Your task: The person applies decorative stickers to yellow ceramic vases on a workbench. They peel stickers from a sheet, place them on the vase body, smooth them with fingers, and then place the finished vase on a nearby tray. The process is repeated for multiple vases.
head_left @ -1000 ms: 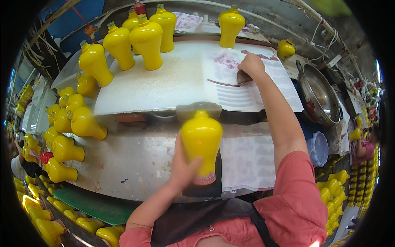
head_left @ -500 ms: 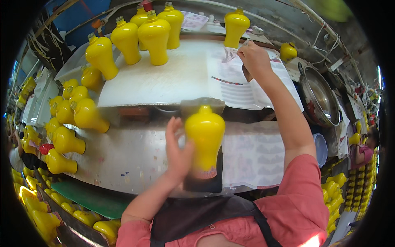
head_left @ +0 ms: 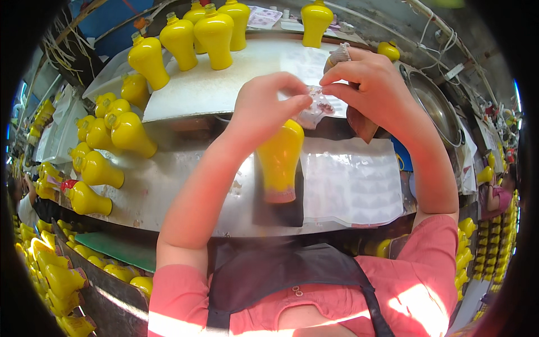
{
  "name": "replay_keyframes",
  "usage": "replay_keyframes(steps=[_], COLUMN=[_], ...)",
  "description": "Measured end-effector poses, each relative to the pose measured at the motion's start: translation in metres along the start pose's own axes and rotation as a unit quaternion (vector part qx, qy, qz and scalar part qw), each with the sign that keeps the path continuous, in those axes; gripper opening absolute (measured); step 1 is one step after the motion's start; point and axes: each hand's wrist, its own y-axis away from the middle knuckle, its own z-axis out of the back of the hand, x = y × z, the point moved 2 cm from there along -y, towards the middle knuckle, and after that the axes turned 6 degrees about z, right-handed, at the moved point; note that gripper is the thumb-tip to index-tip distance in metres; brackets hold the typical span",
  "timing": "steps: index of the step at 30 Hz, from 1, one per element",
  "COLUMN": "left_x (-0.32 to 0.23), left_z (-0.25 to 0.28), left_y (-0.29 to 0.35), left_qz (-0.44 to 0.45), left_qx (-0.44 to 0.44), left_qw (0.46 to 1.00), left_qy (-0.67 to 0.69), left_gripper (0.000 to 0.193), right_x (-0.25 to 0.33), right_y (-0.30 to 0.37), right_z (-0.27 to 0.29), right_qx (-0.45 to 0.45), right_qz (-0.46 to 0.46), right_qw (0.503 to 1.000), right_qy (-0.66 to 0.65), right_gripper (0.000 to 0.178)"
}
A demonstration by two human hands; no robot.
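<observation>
Above the metal workbench (head_left: 168, 191), left hand (head_left: 264, 109) and right hand (head_left: 373, 84) meet, thumb and forefinger of each pinching a small translucent sticker (head_left: 317, 106), apparently a decal. Directly below stands a yellow vase (head_left: 279, 160); a sticker sheet (head_left: 351, 180) lies beside it.

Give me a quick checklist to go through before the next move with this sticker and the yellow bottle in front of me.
1. Sticker pinched by both hands: ok, left hand and right hand each have fingertips on it.
2. Sticker flat, not creased: cannot tell, it looks crumpled and blurred.
3. Yellow bottle in place on the dark stand: ok, directly below the hands.
4. Bottle held steady: not ok, neither hand touches it.
5. Sticker sheet within reach: ok, just right of the bottle.
</observation>
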Motion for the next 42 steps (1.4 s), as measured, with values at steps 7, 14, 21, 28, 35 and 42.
replay_keyframes(steps=[7,14,21,28,35,42], left_x=[-0.022,-0.026,-0.025,0.017,0.099,0.124], left_z=[-0.010,-0.024,-0.034,-0.048,-0.047,-0.055], left_y=[0.057,0.080,0.087,0.083,0.086,0.096], left_qz=[0.098,0.107,0.147,0.072,0.108,0.179], left_qx=[0.061,0.089,0.067,-0.017,-0.093,-0.019], left_qw=[0.955,0.942,0.928,0.985,0.989,0.932], left_qy=[0.274,0.305,0.337,0.158,-0.039,0.314], left_gripper=[0.012,0.013,0.012,0.031,0.092,0.100], right_x=[0.028,0.044,0.039,0.024,-0.161,-0.345], right_y=[0.033,0.050,0.065,0.075,0.191,0.350], right_z=[0.000,-0.021,-0.011,-0.012,0.052,0.081], right_qx=[0.103,0.039,0.001,0.021,-0.182,-0.304], right_qz=[-0.333,-0.313,-0.324,-0.356,-0.473,-0.592], right_qw=[0.852,0.804,0.781,0.838,0.816,0.720], right_qy=[-0.392,-0.504,-0.534,-0.413,-0.278,-0.195], right_gripper=[0.031,0.010,0.048,0.022,0.023,0.017])
